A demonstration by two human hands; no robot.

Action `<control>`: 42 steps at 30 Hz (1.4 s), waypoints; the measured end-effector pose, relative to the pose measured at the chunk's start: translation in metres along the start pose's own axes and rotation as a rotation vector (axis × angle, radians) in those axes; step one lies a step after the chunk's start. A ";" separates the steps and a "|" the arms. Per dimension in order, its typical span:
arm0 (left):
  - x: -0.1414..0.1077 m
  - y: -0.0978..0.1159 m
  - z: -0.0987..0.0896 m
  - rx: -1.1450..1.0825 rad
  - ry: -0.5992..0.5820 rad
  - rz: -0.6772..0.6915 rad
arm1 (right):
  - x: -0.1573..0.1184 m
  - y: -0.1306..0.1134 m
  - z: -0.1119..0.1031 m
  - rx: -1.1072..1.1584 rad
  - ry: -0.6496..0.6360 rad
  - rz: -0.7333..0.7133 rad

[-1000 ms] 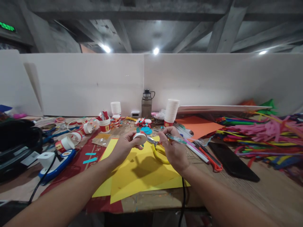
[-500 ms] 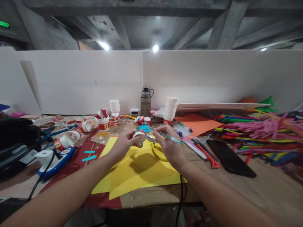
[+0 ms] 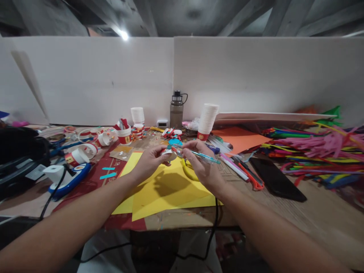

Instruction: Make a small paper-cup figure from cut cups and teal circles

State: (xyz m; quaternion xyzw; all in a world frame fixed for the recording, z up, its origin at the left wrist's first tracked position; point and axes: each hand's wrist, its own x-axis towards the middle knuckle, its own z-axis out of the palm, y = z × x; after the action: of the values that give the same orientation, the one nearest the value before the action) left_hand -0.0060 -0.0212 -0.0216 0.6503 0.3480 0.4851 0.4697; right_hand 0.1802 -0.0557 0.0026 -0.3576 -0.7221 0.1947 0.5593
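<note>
My left hand (image 3: 149,161) pinches a small cut paper-cup piece (image 3: 168,155), white with red and a bit of teal on top. Between the fingers of my right hand (image 3: 201,165) is a clear teal pen (image 3: 209,157), its front end pointing at the cup piece; whether the tip touches it I cannot tell. Both hands are over sheets of yellow paper (image 3: 167,201). Scissors with a yellow handle (image 3: 189,171) lie beneath my right hand, partly hidden. Just beyond the hands are teal paper discs (image 3: 175,141).
A water bottle (image 3: 176,112) and a tall stack of paper cups (image 3: 208,121) stand at the back. A black phone (image 3: 277,180) and pipe cleaners (image 3: 321,146) lie to the right. On the left are a blue-and-white hot glue gun (image 3: 68,180) and cut cups (image 3: 76,156).
The view has tipped downward, so everything sits higher. The cup piece has tilted in my left hand, and the pen in my right hand has come closer to it.
</note>
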 end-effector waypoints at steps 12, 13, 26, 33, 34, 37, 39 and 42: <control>0.000 -0.003 0.001 0.034 -0.029 0.002 | -0.003 0.003 0.004 0.126 0.055 0.046; 0.000 -0.002 0.001 0.039 -0.028 0.002 | -0.003 0.004 0.005 0.124 0.034 0.054; -0.004 -0.002 0.003 0.077 -0.081 0.016 | -0.002 0.023 0.010 -0.246 -0.060 -0.092; -0.005 -0.003 0.008 0.092 -0.094 -0.008 | -0.003 0.030 0.013 -0.224 -0.063 -0.083; -0.005 -0.004 0.009 0.088 -0.094 -0.010 | -0.003 0.029 0.012 -0.225 -0.068 -0.085; -0.006 -0.005 0.010 0.079 -0.077 -0.027 | -0.002 0.026 0.010 -0.233 -0.069 -0.077; -0.007 -0.006 0.010 0.059 -0.062 -0.047 | -0.002 0.025 0.010 -0.242 -0.067 -0.072; -0.008 -0.009 0.010 0.029 -0.056 -0.092 | -0.001 0.027 0.008 -0.268 -0.075 -0.081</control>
State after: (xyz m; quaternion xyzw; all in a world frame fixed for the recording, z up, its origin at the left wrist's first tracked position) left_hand 0.0016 -0.0280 -0.0335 0.6537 0.3711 0.4394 0.4919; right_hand 0.1804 -0.0375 -0.0186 -0.3924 -0.7759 0.0870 0.4863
